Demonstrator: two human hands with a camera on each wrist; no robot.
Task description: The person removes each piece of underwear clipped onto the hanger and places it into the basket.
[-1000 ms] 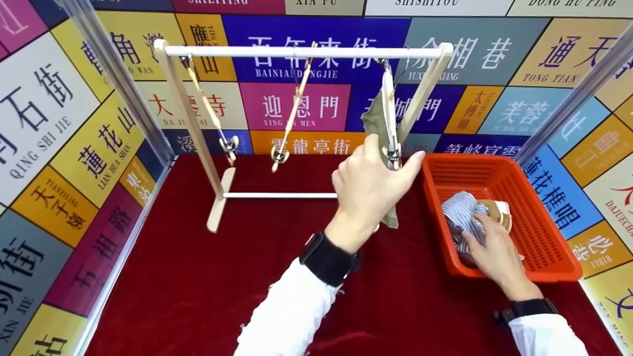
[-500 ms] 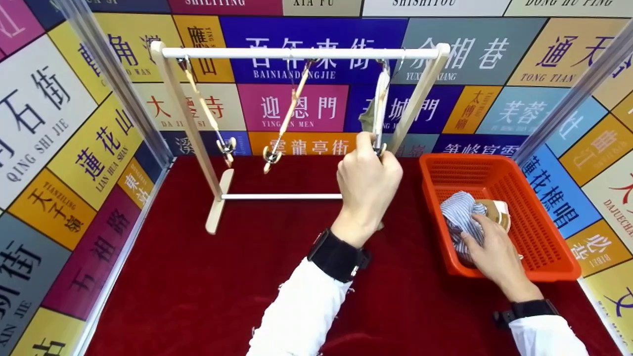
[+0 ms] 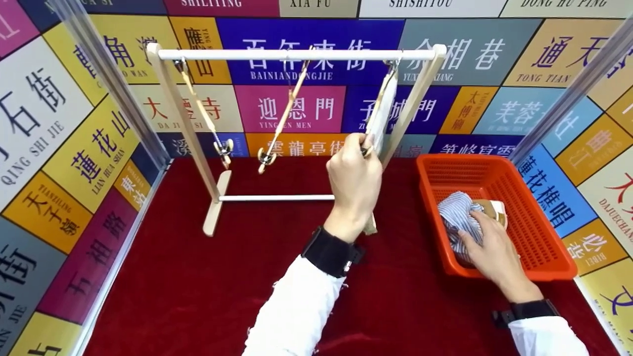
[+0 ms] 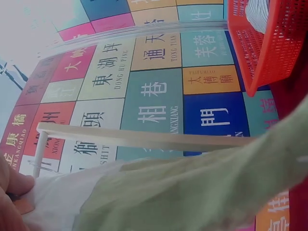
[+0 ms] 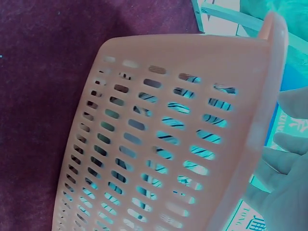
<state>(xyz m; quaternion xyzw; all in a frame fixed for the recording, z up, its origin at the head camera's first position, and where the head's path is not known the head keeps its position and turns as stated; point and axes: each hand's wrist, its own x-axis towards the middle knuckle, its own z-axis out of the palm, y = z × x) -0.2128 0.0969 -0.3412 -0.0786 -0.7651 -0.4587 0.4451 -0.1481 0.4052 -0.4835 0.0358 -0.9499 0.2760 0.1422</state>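
My left hand [image 3: 353, 178] grips the near end of the rightmost wooden clip hanger [image 3: 377, 106], which hangs from the rack bar. A white and olive-green garment [image 4: 159, 192] hangs from this hanger; the hand hides much of it in the head view. In the left wrist view, thumb and finger pinch at a small brown piece beside the white cloth. My right hand [image 3: 494, 252] reaches over the near wall of the red basket [image 3: 549, 237], its fingers relaxed on a blue-and-white striped cloth [image 3: 457, 205]. A brown and white cloth [image 3: 496, 210] lies beside it.
The wooden rack has a white top bar [image 3: 237, 54] and a lower bar [image 3: 277, 198]. Two bare hangers [image 3: 203, 111] hang at its left and middle. Dark red cloth [image 3: 198, 287] covers the table. Printed panels [image 3: 292, 109] stand behind and at both sides.
My left hand has gone from spread around the hanger's end to gripping it, and has moved a little left. The hanger's near end has swung left with it. The right hand stays put.
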